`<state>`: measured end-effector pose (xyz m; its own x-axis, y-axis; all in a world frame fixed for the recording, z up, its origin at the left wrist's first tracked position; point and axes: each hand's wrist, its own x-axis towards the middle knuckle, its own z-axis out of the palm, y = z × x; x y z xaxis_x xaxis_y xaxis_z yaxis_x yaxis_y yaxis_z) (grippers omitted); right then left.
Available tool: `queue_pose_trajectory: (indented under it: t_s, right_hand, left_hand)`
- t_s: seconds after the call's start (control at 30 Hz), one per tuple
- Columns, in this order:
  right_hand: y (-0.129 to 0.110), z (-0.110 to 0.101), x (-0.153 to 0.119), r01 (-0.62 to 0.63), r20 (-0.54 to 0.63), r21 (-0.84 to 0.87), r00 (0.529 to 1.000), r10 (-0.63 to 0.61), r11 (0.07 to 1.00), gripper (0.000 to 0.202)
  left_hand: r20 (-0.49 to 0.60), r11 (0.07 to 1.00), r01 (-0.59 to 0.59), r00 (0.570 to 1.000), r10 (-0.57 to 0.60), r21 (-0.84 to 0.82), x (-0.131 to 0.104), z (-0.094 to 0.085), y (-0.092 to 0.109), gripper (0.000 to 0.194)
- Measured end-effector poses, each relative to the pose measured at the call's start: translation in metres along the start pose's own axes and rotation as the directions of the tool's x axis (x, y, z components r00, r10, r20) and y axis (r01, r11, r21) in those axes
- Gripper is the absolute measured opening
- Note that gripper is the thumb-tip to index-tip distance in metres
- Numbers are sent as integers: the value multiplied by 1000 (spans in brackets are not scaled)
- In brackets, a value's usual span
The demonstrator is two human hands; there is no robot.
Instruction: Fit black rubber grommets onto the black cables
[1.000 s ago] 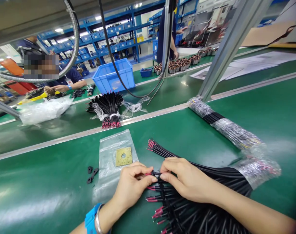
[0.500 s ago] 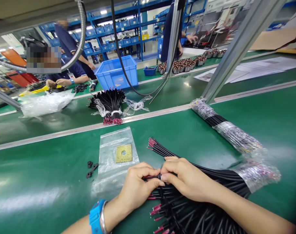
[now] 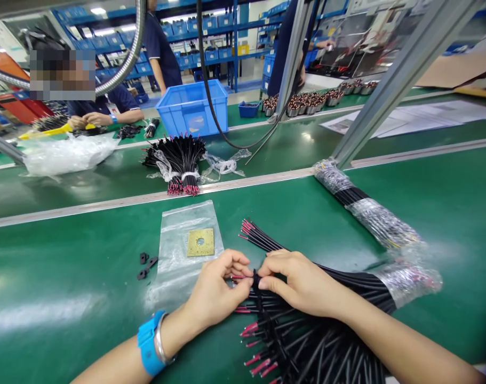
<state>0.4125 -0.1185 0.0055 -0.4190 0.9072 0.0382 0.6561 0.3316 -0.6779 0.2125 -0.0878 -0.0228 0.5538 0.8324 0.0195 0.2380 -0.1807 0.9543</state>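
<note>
My right hand (image 3: 293, 280) pinches a black cable just behind a small black plastic clip (image 3: 256, 278) fitted around it. My left hand (image 3: 221, 285) is at the cable's red-wired end, its thumb and fingertips close about the wires beside the clip; the exact contact is partly hidden. Below my hands lies a fan of black cables (image 3: 326, 346) with red wire ends, several wearing such clips in a row. Above them is a group of bare-clip cables (image 3: 262, 240), bound in clear wrap (image 3: 413, 280) at the right. Several loose black clips (image 3: 144, 266) lie on the left.
A yellowish square plate (image 3: 200, 242) with a hole rests on a clear plastic bag (image 3: 174, 224). A wrapped cable bundle (image 3: 366, 210) lies at right. Beyond the metal rail are tied cable bundles (image 3: 182, 157), a blue bin (image 3: 192, 109) and a slanted metal post (image 3: 387, 85). Co-workers stand and sit across.
My left hand's fingers have loosened and lifted slightly off the clip, which now shows more plainly. My right hand keeps its pinch. The view has shifted slightly.
</note>
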Motion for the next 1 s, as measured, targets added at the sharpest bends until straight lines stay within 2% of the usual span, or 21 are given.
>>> queue_pose_trajectory:
  t_s: [0.1, 0.17, 0.23, 0.33, 0.5, 0.63, 0.73, 0.8, 0.87, 1.0]
  right_hand:
    - [5, 2, -1, 5, -62, -93, 998, -11, 996, 14]
    - [10, 5, -1, -84, -162, -275, 986, 40, 958, 14]
    - [12, 10, -1, -164, -193, -475, 978, 79, 865, 10]
    - [10, 16, 0, -159, -139, -657, 986, 89, 737, 9]
    - [2, 21, 1, -197, -173, -723, 980, 102, 662, 7]
    - [2, 22, 2, -147, -145, -747, 988, 57, 648, 11]
    - [4, 24, 5, -133, -143, -758, 989, 36, 638, 12]
    - [6, 27, 7, -132, -145, -763, 989, 32, 632, 12]
    - [9, 31, 8, -131, -150, -772, 988, 21, 623, 13]
    - [14, 36, 7, -170, -225, -782, 974, -16, 599, 16]
  left_hand:
    - [79, 986, -63, 996, 51, 152, -5, -3, 9, 18]
    - [139, 968, -118, 986, 88, 222, -9, -7, 14, 19]
    - [166, 957, -150, 980, 111, 246, -13, -9, 16, 23]
    - [169, 946, -191, 974, 150, 261, -16, -8, 14, 25]
    - [176, 925, -209, 971, 159, 318, -21, -2, 11, 27]
    - [186, 930, -186, 974, 131, 318, -24, 1, 10, 24]
    - [170, 928, -211, 972, 164, 308, -22, -1, 14, 22]
    - [167, 917, -237, 967, 192, 319, -19, -9, 21, 20]
    - [156, 903, -242, 968, 197, 356, -16, -25, 30, 18]
    - [74, 868, -122, 992, 99, 481, -12, -74, 45, 18]
